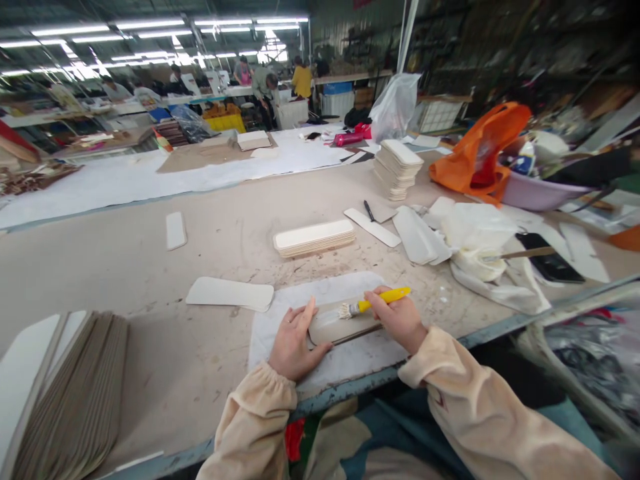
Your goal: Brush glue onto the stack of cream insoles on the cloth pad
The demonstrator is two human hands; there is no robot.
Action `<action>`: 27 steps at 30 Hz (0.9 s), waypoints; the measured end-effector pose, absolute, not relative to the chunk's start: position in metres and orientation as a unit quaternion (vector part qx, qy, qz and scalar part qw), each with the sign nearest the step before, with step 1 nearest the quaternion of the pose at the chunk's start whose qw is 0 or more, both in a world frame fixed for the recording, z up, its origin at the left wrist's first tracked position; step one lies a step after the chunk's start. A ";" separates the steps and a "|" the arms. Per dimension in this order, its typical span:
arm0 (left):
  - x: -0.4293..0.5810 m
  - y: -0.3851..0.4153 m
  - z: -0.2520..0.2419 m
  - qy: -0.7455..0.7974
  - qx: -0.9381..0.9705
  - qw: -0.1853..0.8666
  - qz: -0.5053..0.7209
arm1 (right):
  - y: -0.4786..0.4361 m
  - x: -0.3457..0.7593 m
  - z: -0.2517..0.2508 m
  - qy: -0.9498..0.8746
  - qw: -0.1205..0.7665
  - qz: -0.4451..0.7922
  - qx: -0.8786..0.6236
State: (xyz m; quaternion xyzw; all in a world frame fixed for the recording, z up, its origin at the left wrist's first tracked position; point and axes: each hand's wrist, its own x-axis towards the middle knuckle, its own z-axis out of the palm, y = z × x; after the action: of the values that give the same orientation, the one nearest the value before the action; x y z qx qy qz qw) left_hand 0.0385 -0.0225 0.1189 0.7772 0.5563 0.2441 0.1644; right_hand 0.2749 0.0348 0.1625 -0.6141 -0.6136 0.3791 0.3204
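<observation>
My right hand (399, 319) grips a paintbrush (384, 299) by its yellow handle, fingers closed round it. The pale bristles rest on a grey rounded panel (327, 325), whose surface looks partly wet. Against the panel's left end lies my left hand (299, 337), fingers stretched out and thumb along the near edge. Beneath the panel is a white sheet (270, 328) on the worktable. To the left lie a few white rounded pieces (227, 293), and behind the panel sits a neat stack of long white strips (315, 237).
A tall stack of grey panels (75, 393) stands at the near left. On the right are a white plastic bag with pale paste (480, 263), a black phone (550, 257), a lilac basin (540, 190) and an orange bag (480, 153). The table edge (345, 393) runs before me.
</observation>
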 end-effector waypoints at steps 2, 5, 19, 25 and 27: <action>0.038 -0.023 0.118 0.557 0.779 0.158 0.241 | 0.039 0.292 0.168 -0.620 0.301 0.348 -0.636; 0.038 -0.023 0.117 0.560 0.780 0.152 0.234 | 0.047 0.319 0.172 -0.626 0.277 0.294 -0.667; 0.039 -0.023 0.116 0.560 0.776 0.156 0.242 | 0.009 0.318 0.186 -0.675 0.378 0.230 -0.590; 0.041 -0.024 0.120 0.565 0.772 0.171 0.237 | -0.012 0.251 0.161 -0.595 0.372 0.495 -0.513; 0.041 -0.024 0.121 0.566 0.772 0.170 0.235 | -0.010 0.248 0.151 -0.604 0.348 0.493 -0.521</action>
State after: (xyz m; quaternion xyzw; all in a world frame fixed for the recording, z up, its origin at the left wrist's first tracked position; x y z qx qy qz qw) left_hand 0.0407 -0.0241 0.1210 0.7716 0.5659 0.2353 0.1702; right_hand 0.2476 -0.0098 0.1512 -0.5208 -0.6040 0.4926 0.3483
